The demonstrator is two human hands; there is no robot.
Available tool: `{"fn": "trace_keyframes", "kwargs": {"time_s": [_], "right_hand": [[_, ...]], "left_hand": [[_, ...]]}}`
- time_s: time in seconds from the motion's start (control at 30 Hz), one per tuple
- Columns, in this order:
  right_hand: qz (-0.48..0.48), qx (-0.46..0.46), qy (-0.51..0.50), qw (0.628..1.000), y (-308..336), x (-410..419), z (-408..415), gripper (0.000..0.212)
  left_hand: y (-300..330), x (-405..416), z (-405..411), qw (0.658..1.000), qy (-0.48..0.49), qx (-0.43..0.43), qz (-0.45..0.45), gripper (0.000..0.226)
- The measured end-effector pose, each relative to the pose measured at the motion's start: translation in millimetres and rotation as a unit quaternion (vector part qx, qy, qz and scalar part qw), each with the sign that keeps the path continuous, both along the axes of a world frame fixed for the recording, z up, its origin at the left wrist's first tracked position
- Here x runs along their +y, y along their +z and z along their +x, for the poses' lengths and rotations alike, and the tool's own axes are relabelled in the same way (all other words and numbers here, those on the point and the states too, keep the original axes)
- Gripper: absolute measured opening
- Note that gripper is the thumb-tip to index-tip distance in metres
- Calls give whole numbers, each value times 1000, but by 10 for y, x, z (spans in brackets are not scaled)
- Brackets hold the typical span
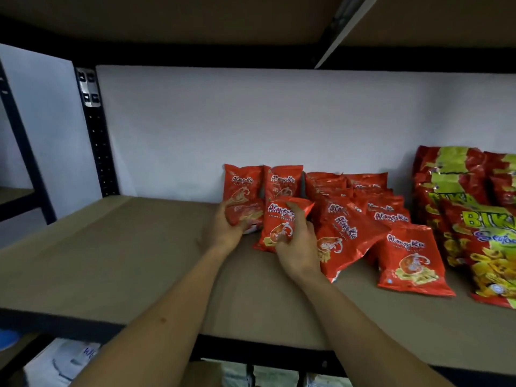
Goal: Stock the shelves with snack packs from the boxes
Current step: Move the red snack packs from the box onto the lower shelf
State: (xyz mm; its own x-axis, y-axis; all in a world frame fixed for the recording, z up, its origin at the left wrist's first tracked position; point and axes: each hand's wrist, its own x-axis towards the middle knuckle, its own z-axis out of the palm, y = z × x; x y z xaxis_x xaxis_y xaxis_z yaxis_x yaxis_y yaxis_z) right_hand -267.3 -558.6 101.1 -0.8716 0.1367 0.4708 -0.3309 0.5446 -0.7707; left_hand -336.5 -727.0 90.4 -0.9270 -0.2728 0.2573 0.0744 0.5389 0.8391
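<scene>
Small red prawn-cracker packs stand in rows on the brown shelf board [117,247]. My left hand [223,230] grips the lower part of one upright red pack [242,188] at the left end of the rows. My right hand [297,247] holds another red pack [279,227] in front of the back row, its fingers wrapped over the pack's right side. A second upright pack [283,181] leans on the white back wall. Several more red packs [363,213] lie overlapping to the right, the nearest [410,261] leaning forward.
Larger red and yellow-green snack bags [474,219] fill the shelf's right end. A black perforated upright [96,135] stands at the left rear. Another board hangs overhead. Below the shelf's front edge I see white boxes [61,361] and a blue object [8,337].
</scene>
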Motion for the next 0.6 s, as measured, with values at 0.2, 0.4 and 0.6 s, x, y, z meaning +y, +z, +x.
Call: {"fn": "trace_keyframes", "kwargs": {"time_s": [0.2,0.4,0.6], "right_hand": [[-22,-3,55,998,-37,182,-245,71],[-32,0,49,998,-105,44,-231,70],[-42,11,-1,999,-24,-91,-58,73]], "left_hand": [[-57,-13,-298,992,-29,38,114,66],[-100,-158,-238,989,-28,49,140,79],[-173,-119,-109,992,-96,2,86,78]]}}
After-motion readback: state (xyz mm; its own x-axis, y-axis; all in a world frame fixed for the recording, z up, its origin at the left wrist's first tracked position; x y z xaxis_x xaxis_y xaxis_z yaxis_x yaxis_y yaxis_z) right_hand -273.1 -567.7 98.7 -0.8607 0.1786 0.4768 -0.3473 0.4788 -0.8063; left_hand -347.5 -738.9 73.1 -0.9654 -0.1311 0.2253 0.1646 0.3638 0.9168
